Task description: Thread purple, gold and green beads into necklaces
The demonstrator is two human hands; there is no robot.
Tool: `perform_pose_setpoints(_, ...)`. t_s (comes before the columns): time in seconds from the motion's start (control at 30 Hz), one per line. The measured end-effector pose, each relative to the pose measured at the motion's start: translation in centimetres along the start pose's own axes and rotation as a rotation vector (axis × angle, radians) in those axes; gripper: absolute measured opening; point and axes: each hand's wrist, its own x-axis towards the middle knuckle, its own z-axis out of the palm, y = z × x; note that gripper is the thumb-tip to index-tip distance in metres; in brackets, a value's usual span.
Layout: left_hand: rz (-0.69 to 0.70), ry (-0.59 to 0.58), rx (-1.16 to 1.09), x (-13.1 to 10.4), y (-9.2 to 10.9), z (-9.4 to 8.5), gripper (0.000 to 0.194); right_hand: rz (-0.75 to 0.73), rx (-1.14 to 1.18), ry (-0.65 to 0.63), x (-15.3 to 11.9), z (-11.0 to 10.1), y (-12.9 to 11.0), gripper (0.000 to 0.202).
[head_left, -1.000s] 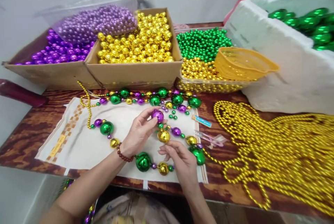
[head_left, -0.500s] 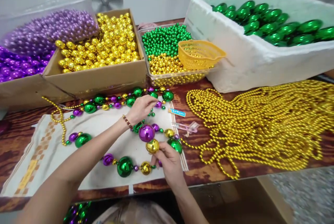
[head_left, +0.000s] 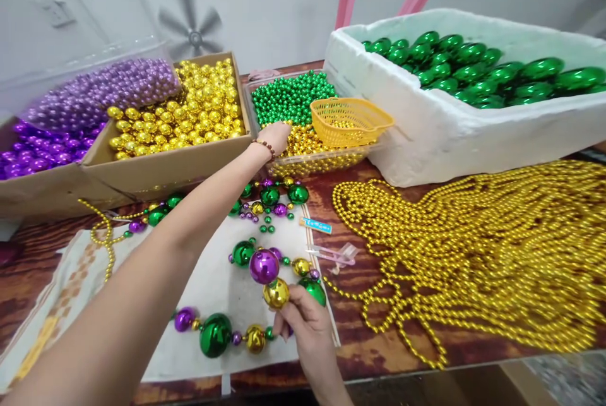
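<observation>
My left hand [head_left: 275, 139], with a beaded bracelet on its wrist, reaches into the clear plastic tub [head_left: 326, 155] at the edge of the small gold beads [head_left: 303, 141]. Its fingertips are hidden, so their grip does not show. Down at the cloth, my right hand [head_left: 305, 317] pinches a large gold bead [head_left: 276, 293]. A big purple bead [head_left: 264, 266] sits right above that gold one. Around them on the white cloth [head_left: 203, 286] curves a strand with green [head_left: 216, 334], purple and gold beads. Small loose beads [head_left: 267, 228] lie farther back on the cloth.
Cardboard boxes of gold [head_left: 189, 115] and purple beads [head_left: 57, 147] line the back left. A yellow basket [head_left: 348, 122] rests in the tub. Behind right stands a foam box [head_left: 426, 134] of green ornaments. Gold bead chains [head_left: 473, 254] cover the table's right side.
My left hand has moved from the loose beads on the cloth up and back into the tub. My right hand still pinches the gold bead. The camera view has tilted up.
</observation>
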Motion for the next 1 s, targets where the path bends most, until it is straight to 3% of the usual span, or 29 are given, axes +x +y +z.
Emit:
perform_pose_setpoints(0.1, -0.007, 0.117, -0.155, -1.1, 0.1, -0.8, 0.013, -0.022, -0.013, 0.035, 0.0, 0.1, 0.1, 0.036)
perform_pose_setpoints(0.17, -0.017, 0.209, -0.536, -3.5, 0.1, -1.9, 0.007, -0.029, -0.037, 0.041, 0.2, 0.3, -0.4, 0.036)
perform_pose_setpoints(0.23, -0.046, 0.195, -1.078, -7.3, 0.0, -2.9, 0.005, -0.039, -0.068, 0.038, 0.4, 0.6, -1.1, 0.035)
perform_pose_setpoints(0.3, -0.115, 0.081, -1.536, -12.1, -0.5, -3.6, 0.005, -0.055, -0.104, 0.024, 0.6, 1.0, -1.9, 0.034)
perform_pose_setpoints(0.43, -0.309, 0.027, -2.012, -21.0, -2.2, -3.6, 0.013, -0.126, -0.177, 0.024, 0.9, 2.0, -2.6, 0.029)
perform_pose_setpoints(0.53, -0.401, 0.056, -2.154, -25.0, -3.4, -3.0, 0.019, -0.172, -0.210, 0.030, 1.1, 2.8, -2.8, 0.027)
perform_pose_setpoints(0.63, -0.456, 0.138, -2.220, -26.9, -4.2, -2.4, 0.015, -0.163, -0.245, 0.001, 1.0, 3.4, -3.1, 0.026)
perform_pose_setpoints(0.73, -0.481, 0.191, -2.253, -27.7, -4.5, -1.8, 0.010, -0.166, -0.300, -0.002, 1.0, 3.7, -3.2, 0.026)
perform_pose_setpoints(1.0, -0.455, 0.194, -2.245, -28.4, -4.9, -1.6, 0.013, -0.138, -0.330, 0.014, 1.0, 4.1, -3.2, 0.025)
